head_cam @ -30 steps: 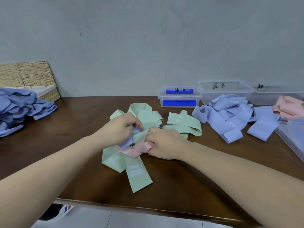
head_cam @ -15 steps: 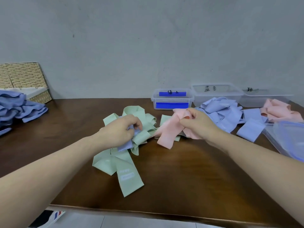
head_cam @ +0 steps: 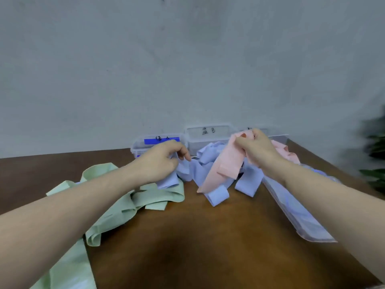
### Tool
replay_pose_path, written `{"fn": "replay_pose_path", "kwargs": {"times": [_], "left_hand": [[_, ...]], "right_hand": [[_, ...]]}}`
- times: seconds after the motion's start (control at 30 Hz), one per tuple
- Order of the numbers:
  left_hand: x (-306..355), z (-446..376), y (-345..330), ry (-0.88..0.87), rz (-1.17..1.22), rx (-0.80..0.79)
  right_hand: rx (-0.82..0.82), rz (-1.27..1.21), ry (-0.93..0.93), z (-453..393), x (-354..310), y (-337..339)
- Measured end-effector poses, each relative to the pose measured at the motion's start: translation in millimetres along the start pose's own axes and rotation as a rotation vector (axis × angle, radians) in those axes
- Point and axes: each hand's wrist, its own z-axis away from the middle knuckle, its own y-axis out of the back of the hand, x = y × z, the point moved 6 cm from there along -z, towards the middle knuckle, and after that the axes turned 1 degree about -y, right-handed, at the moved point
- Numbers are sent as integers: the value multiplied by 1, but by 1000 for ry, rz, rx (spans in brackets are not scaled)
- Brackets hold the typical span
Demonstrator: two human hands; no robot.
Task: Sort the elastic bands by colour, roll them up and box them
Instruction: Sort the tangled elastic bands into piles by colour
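Right hand (head_cam: 258,149): fingers curled, pinching pink band (head_cam: 226,165) at its top, lifted, tail hanging over blue bands (head_cam: 210,163). Left hand (head_cam: 160,161): fingers curled round a blue band (head_cam: 168,181), most of it hidden under the palm. Green bands (head_cam: 125,205) on table (head_cam: 198,236), partly under the left forearm. Three clear boxes (head_cam: 206,134) at the wall, rightmost mostly hidden behind the right hand. Frame motion-blurred; right edge unreadable.

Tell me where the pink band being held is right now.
In the head view, right of centre: the right hand holds the pink band up over the blue bands.
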Motion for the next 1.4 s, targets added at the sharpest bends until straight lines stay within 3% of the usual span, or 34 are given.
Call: {"fn": "replay_pose_path", "kwargs": {"times": [0.27,0.43,0.5,0.57,0.63,0.73,0.83,1.0,1.1,1.27,1.4], "left_hand": [[35,-115,-66,-71,117,-12],[18,-160,-109,-131,168,77],[0,-169,-133,-183,70,37],[-17,-168,-153,-193,-212,-53],[-27,-163,-165,-221,-465,-92],[-20,-159,-153,-289,-501,59],[11,-157,-146,-499,-536,164],[55,-144,-191,-831,-423,-243],[48,-147,-205,-816,-514,-362],[44,-153,-200,-801,-560,-271],[41,-154,-198,-792,-676,-154]], "right_hand": [[162,27,-28,-67,26,83],[229,125,-77,-110,54,113],[234,199,-111,-122,67,117],[217,297,-119,-130,77,118],[168,471,-97,-136,87,114],[88,708,-96,-138,104,110],[31,823,-39,-135,110,105],[-114,912,40,-127,108,97],[-297,998,48,-123,111,83],[-505,796,18,-113,108,66],[-481,1256,100,-120,115,54]]}}
